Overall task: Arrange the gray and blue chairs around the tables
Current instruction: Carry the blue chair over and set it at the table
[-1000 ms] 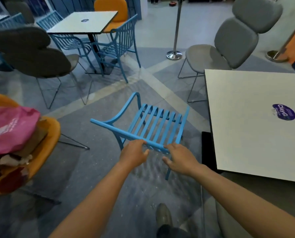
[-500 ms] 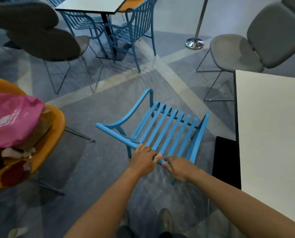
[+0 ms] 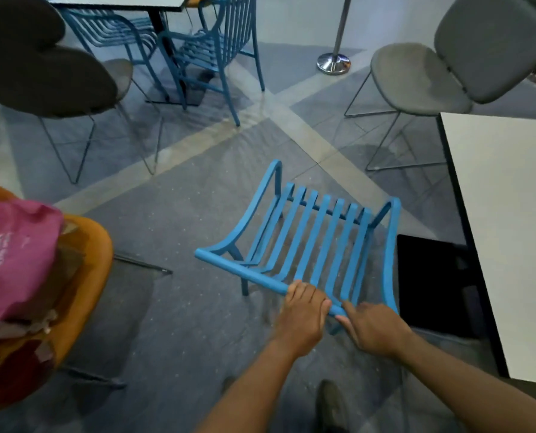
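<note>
- Moved since the earlier frames: blue chair (image 3: 316, 239) has shifted right and swung round, so its right armrest is now just beside the black table base (image 3: 432, 276). The hands have closed up on the rail and almost touch.
- Head view, grips: left hand (image 3: 304, 317) has its fingers curled over the chair's top rail. Right hand (image 3: 376, 329) clasps the same rail at its right end, thumb lying along it.
- The chair stands on the grey floor, near the left edge of the white table (image 3: 510, 214).
- Count, blue chairs: 3. One is held; right far blue chair (image 3: 216, 51) and left far blue chair (image 3: 110, 29) sit at the far table (image 3: 120, 1).
- Gray chairs: 2. Right gray chair (image 3: 416, 79) is near the white table's far corner; left gray chair (image 3: 42, 76) is in shadow.
- Tables: 2. Orange chair (image 3: 85, 260): 1, with a pink bag (image 3: 14, 260) on it.
- Cut off: both tables, the orange chair, the bag and the left gray chair's back.
- Hidden: right-hand fingertips, behind the rail.
- Bag print is unreadable.
</note>
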The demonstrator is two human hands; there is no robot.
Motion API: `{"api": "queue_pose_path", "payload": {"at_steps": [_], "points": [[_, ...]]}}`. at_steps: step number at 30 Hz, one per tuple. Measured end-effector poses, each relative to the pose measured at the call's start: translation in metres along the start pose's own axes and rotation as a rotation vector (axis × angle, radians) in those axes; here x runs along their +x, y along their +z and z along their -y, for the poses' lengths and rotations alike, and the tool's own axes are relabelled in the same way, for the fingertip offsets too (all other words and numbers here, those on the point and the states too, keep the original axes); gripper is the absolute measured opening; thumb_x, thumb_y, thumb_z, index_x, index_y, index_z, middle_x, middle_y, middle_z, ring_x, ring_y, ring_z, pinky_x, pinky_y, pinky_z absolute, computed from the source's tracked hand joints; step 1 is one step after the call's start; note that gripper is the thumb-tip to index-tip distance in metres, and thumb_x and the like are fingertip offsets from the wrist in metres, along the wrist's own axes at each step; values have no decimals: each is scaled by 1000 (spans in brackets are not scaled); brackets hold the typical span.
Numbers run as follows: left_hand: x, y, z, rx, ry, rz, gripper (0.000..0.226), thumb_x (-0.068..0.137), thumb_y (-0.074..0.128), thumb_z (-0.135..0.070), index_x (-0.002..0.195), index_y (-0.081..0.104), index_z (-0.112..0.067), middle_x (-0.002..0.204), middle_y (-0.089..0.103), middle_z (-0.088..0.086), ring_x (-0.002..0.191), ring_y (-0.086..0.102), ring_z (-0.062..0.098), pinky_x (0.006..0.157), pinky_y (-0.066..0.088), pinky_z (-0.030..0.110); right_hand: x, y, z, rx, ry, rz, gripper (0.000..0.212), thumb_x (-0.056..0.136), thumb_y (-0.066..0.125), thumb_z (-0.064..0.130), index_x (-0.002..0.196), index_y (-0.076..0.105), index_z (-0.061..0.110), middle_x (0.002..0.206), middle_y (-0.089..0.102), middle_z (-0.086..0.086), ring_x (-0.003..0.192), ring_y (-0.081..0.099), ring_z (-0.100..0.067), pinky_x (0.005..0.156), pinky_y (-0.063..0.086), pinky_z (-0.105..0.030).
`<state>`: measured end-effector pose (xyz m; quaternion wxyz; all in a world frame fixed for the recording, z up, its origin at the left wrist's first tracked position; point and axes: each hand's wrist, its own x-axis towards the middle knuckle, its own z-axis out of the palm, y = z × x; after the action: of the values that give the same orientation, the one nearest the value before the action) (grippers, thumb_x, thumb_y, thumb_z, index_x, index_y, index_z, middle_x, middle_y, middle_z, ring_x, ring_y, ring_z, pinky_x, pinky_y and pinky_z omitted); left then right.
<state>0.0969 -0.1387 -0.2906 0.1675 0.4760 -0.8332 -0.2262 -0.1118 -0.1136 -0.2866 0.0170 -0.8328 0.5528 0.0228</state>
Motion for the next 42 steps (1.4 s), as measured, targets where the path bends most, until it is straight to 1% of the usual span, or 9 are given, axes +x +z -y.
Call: {"api": "queue_pose_path", "payload": {"at_steps": [10, 14, 19, 25, 29, 32, 35, 39, 42], "points": [[-28, -58, 78, 55, 143, 67, 26, 110, 35, -30, 98, 57, -24, 99, 55, -3, 98, 49, 21, 104, 36, 41, 25, -9, 108, 27, 187, 68, 54, 103, 27, 56, 104, 64, 17, 78, 73, -9, 67, 70, -32, 54, 52, -39], [-34, -83, 118, 59, 183, 50, 23, 109, 37, -30, 95, 55, -24, 96, 53, -4, 94, 47, 20, 102, 36, 38, 53, -21, 154, 48, 241, 71, 42, 100, 41, 47, 82, 63, 16, 52, 62, -7, 39, 58, -26, 33, 43, -31], [-30, -113, 161, 117, 206, 31, 19, 107, 44, -28, 94, 57, -21, 93, 55, -2, 94, 48, 20, 102, 37, 38, 90, -14, 197, 51, 319, -40, 44, 100, 37, 47, 81, 62, 16, 46, 57, -5, 34, 54, -25, 33, 38, -29], [-23, -145, 206, 237, 137, 89, 23, 107, 44, -25, 103, 62, -13, 112, 62, 5, 127, 50, 25, 126, 19, 46, 137, -16, 242, 89, 340, -92, 45, 101, 35, 43, 83, 64, 14, 42, 54, -4, 29, 50, -23, 33, 31, -24], [-22, -162, 218, 301, 27, 122, 31, 109, 40, -24, 121, 64, -8, 138, 58, 10, 153, 26, 27, 128, 4, 45, 160, -23, 259, 150, 344, -91, 37, 100, 57, 46, 81, 64, 15, 41, 53, -1, 29, 49, -19, 38, 23, -23], [-23, -164, 208, 284, -104, 130, 36, 110, 37, -26, 130, 61, -9, 165, 31, 16, 159, 3, 29, 128, -4, 44, 159, -21, 245, 328, 317, 87, 52, 106, 33, 58, 115, 61, 16, 78, 73, -10, 68, 69, -30, 56, 44, -37], [-31, -155, 180, 116, -381, -16, 44, 110, 42, -29, 147, 49, -8, 171, 6, 16, 158, -5, 30, 128, 4, 45, 143, -34, 214, 582, 297, 228, 62, 98, 27, 74, 127, 57, 29, 106, 70, 1, 93, 66, -21, 70, 47, -37], [-47, -128, 125, -333, -824, -256, 80, 103, 59, -30, 164, 10, -16, 171, 3, 14, 153, 20, 34, 117, 34, 46, 101, -42, 182, 628, 169, 390, 88, 85, 28, 93, 147, 46, 34, 145, 52, 9, 128, 53, -14, 103, 45, -37], [-50, -104, 92, -530, -923, -318, 89, 105, 56, -24, 164, -11, -19, 171, 8, 11, 144, 40, 34, 108, 43, 44, 70, -41, 174, 579, 42, 487, 89, 92, 29, 85, 161, 23, 29, 164, 33, 3, 145, 37, -17, 116, 30, -36]]}}
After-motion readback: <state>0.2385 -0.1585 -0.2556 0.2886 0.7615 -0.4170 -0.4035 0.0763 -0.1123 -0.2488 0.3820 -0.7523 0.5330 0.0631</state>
